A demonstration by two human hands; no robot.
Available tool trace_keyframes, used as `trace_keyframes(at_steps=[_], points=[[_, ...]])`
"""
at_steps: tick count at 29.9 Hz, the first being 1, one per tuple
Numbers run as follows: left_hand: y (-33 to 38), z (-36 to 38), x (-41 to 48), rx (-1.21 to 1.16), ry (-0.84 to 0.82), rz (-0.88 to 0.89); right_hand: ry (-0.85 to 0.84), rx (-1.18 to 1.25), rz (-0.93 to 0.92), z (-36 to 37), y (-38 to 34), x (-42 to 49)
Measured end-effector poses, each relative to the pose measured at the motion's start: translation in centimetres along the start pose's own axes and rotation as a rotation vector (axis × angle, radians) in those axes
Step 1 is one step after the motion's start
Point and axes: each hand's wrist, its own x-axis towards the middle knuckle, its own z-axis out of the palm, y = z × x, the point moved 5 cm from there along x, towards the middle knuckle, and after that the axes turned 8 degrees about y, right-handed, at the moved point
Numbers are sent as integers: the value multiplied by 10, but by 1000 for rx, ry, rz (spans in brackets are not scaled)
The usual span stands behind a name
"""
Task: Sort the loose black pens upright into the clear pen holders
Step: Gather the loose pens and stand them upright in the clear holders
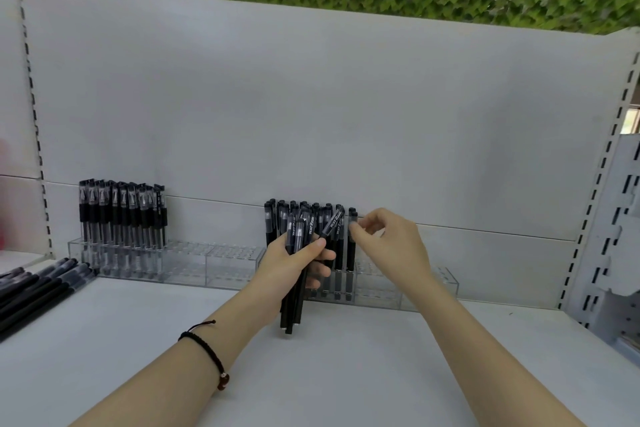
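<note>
Black pens (292, 308) bunched in left hand (291, 263), right hand (391, 246) at end pen (351, 260)

I have open shelf (346, 374) in front, but loose pens (38, 291) crowd its left edge and standing pens (121, 215) in the clear holders (228, 263) wall off the back.

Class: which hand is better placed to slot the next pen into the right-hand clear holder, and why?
Right. The right hand sits at the holder, beside the last standing pen, carrying nothing else; the left hand grips the pen bundle.
</note>
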Motion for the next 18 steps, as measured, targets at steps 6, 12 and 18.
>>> trace_keyframes(at_steps=[6, 12, 18], points=[[-3, 4, -2, -37, 11, -25, -50, 333, -59, -7, -17, -3], [-3, 8, -4, -72, -38, -43, -212, 517, 71, 3, -20, -5], [-6, -2, 1, -38, 122, -79, 276, 738, 215, -32, 1, 16]])
